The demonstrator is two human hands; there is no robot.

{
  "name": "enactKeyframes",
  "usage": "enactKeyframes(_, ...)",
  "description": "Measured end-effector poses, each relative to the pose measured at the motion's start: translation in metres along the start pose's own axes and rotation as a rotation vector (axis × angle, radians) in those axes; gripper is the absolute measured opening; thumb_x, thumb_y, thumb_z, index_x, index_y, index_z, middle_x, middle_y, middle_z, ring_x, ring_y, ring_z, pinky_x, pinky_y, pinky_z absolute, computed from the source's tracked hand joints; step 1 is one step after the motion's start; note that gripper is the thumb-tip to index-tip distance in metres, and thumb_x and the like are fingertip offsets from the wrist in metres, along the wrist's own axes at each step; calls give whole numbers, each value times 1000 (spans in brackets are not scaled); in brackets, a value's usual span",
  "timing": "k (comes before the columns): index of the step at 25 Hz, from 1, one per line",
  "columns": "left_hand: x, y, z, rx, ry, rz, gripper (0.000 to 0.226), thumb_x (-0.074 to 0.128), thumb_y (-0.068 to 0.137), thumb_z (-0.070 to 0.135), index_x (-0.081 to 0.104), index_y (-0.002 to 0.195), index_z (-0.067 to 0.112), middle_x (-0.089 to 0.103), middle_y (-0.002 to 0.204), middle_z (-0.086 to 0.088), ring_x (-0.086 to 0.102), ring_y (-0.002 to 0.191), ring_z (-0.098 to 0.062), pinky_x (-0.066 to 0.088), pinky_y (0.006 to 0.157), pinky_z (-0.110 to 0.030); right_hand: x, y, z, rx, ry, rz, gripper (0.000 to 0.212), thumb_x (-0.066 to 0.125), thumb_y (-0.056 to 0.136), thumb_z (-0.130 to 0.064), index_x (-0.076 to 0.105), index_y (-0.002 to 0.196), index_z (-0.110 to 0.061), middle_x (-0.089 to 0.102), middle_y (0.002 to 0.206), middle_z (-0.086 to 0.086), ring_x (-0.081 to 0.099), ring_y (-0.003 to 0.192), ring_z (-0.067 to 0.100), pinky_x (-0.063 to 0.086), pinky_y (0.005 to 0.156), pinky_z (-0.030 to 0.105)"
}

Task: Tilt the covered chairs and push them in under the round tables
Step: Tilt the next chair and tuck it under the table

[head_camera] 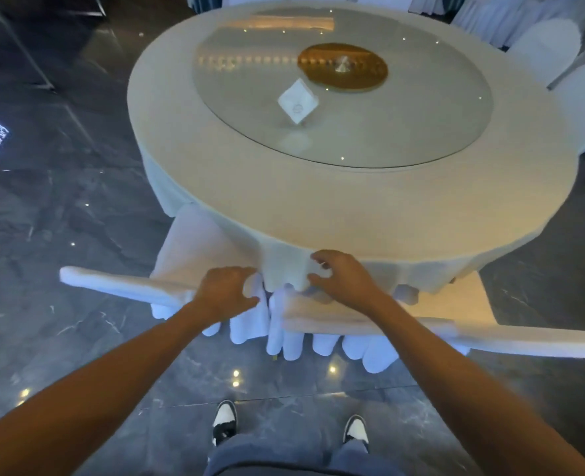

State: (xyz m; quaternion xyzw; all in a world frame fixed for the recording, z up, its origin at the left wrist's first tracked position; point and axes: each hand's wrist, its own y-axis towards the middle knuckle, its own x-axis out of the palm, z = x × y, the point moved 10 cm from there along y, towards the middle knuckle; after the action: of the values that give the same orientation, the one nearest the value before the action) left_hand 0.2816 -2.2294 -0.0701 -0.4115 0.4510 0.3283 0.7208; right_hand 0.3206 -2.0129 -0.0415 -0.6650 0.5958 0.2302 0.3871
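A round table (352, 207) with a pale cloth stands in front of me. Two white-covered chairs lean in against its near edge. The left chair (188, 255) has its back top running left toward the floor side. The right chair (456, 314) has its back top running off to the right. My left hand (225, 292) rests on the inner corner of the left chair's back, fingers curled on the fabric. My right hand (342, 278) sits on the inner corner of the right chair's back, fingers bent and partly spread against the hanging tablecloth.
A glass turntable (421, 125) lies on the table, with a gold disc (342, 68) and a white folded card (298, 102) on it. More covered chairs (552, 46) stand at the far right. Dark glossy marble floor (60, 218) surrounds the table; my shoes (225, 420) are below.
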Motion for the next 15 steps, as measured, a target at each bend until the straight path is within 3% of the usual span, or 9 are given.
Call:
enactKeyframes(2,-7,-4,-77,-71,116,-88,87,66,76,64,33,150,32,45,149,5,40,136,-18,24,113,-42,64,12,-54,-31,-18,-88,60,67,88,-40,47,143,-23,51,144,-2,51,126,19,41,102,34)
enactKeyframes(4,-7,-10,-150,-134,230,-219,93,68,70,66,31,149,34,46,147,5,42,135,-19,26,110,-44,123,28,-107,-66,-76,-185,68,66,89,-35,36,149,-24,44,149,-2,42,133,19,37,105,36)
enactKeyframes(6,-3,-15,-190,-106,322,-275,71,67,76,54,43,140,37,56,136,8,54,123,-18,39,103,-39,170,43,-143,-104,-105,-230,70,65,88,-28,33,150,-21,43,149,3,42,133,23,41,101,39)
enactKeyframes(9,1,-9,-206,-80,372,-200,39,58,85,27,59,123,36,67,115,6,64,105,-17,48,85,-30,221,64,-155,-34,-141,-246,54,61,87,-16,44,139,-14,55,133,9,52,120,29,45,85,38)
enactKeyframes(12,4,-11,-202,-36,410,-179,32,57,85,22,64,113,36,70,96,7,67,86,-15,46,70,-26,242,72,-150,45,-197,-204,33,57,88,-13,54,121,-12,64,108,9,62,97,31,44,71,34)
enactKeyframes(15,0,-12,-195,9,391,-162,32,56,84,24,64,112,37,70,93,8,66,82,-16,43,65,-26,236,72,-142,63,-276,-182,26,61,83,-11,58,109,-12,66,95,8,64,86,30,44,65,32)
